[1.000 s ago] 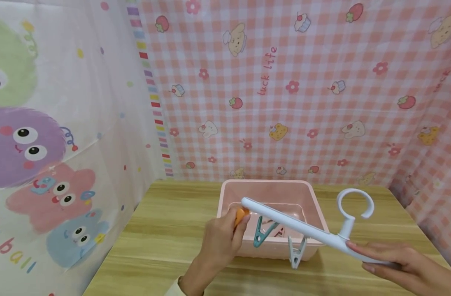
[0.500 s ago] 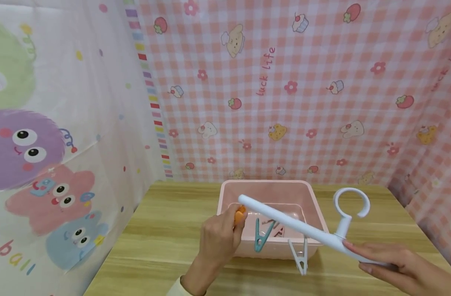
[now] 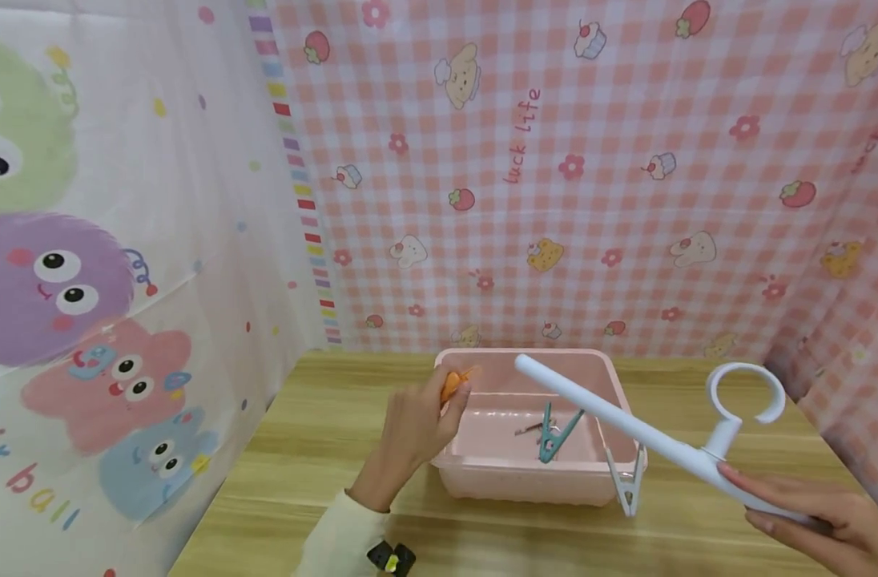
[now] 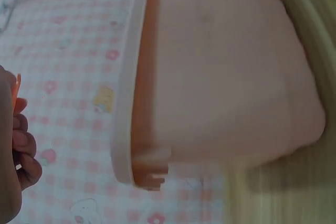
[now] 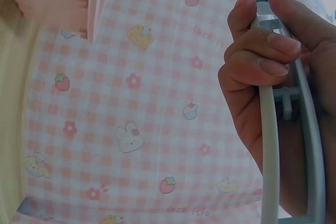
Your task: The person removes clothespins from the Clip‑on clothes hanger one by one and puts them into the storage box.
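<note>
In the head view my right hand [image 3: 821,505] grips a pale blue clip hanger [image 3: 626,425] by its right end, the bar slanting up to the left. An open ring hook [image 3: 716,393] rises from the bar. Below the bar hang a teal clip [image 3: 550,441] and a whitish clip [image 3: 629,489]. The right wrist view shows fingers curled round the hanger's hollow underside [image 5: 269,156]. Left of the bar's free end, my left hand [image 3: 413,425] pinches an orange clip [image 3: 452,386] over the pink bin's left side. Part of that clip is hidden by the fingers.
The pink bin [image 3: 525,485] stands on the wooden table [image 3: 302,449] below the hanger. Small clips [image 3: 529,429] lie on its floor, partly behind the teal clip. A checked pink cloth [image 3: 626,224] hangs behind, and a white printed cloth [image 3: 215,336] at the left.
My right hand has carried the hanger to the right, its hanging clips moving along. My left hand has shifted slightly left and up with the orange clip, so the gap to the bar's end has widened.
</note>
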A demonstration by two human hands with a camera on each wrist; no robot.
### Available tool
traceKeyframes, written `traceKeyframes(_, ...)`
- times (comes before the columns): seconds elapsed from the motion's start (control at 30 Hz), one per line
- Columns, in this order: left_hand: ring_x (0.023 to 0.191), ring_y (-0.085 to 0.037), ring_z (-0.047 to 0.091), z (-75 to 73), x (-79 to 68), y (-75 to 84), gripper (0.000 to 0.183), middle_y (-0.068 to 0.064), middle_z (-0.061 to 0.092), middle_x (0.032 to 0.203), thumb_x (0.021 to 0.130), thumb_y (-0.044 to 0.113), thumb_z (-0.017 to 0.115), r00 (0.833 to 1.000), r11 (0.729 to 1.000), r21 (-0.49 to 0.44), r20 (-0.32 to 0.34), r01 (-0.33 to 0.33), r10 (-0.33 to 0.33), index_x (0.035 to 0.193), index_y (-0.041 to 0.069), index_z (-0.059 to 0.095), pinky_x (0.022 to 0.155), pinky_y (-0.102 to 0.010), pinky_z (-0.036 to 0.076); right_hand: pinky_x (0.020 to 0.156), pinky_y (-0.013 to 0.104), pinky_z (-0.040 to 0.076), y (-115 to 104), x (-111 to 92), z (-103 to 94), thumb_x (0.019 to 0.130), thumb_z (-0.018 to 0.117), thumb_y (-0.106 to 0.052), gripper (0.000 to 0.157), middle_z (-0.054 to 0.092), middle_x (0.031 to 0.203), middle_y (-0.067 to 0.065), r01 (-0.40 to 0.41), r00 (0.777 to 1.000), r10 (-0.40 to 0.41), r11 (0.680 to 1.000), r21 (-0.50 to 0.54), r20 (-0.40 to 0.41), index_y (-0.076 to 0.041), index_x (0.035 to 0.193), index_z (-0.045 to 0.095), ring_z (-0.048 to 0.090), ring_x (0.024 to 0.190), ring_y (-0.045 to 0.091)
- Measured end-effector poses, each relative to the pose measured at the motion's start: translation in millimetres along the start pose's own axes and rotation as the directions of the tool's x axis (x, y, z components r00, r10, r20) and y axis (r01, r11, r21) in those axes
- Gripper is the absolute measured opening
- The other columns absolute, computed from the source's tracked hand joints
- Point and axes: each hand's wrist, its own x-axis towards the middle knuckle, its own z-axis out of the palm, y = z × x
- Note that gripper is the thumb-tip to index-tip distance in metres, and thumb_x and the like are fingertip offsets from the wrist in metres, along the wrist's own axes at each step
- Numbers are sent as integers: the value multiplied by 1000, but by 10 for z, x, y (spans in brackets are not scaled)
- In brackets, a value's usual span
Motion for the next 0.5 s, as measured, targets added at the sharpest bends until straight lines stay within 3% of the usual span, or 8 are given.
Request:
traceKeyframes(0.1, 47, -4, 29, 118, 194, -152, 24, 9, 32, 56, 100, 33, 62, 983, 999, -5, 179, 38, -37, 90, 12, 58, 45, -17, 21, 93, 4, 47, 35, -26, 14, 64, 67, 33, 74, 58, 146, -9, 8, 1000, -8, 1000, -3, 10, 19, 135, 52, 56, 130, -4)
traceKeyframes(0.23, 53, -11, 43, 311, 479, -288, 29, 6, 39, 61, 105, 40, 53, 928, 997, -6, 366, 76, -68, 91, 15, 57, 49, -23, 32, 84, 2, 45, 23, -60, 29, 59, 75, 27, 78, 58, 144, -16, -14, 1000, 12, 991, -135, -15, 12, 134, 59, 56, 122, -13)
traceKeyframes(0.37, 59, -15, 52, 483, 703, -331, 36, 4, 44, 63, 107, 37, 48, 895, 995, -19, 440, 94, -76, 79, 17, 53, 55, -27, 39, 83, 0, 42, 4, -102, 16, 54, 76, 27, 83, 59, 142, -18, -45, 998, 36, 986, -163, -57, 9, 134, 61, 56, 117, -15)
traceKeyframes(0.5, 64, -15, 52, 552, 877, -384, 41, 3, 44, 64, 108, 39, 48, 848, 977, -75, 512, 200, -135, 72, 18, 46, 61, -28, 40, 82, 0, 41, -7, -100, 24, 56, 75, 27, 82, 59, 141, -20, -64, 997, 56, 986, -153, -60, 7, 135, 61, 56, 118, -14)
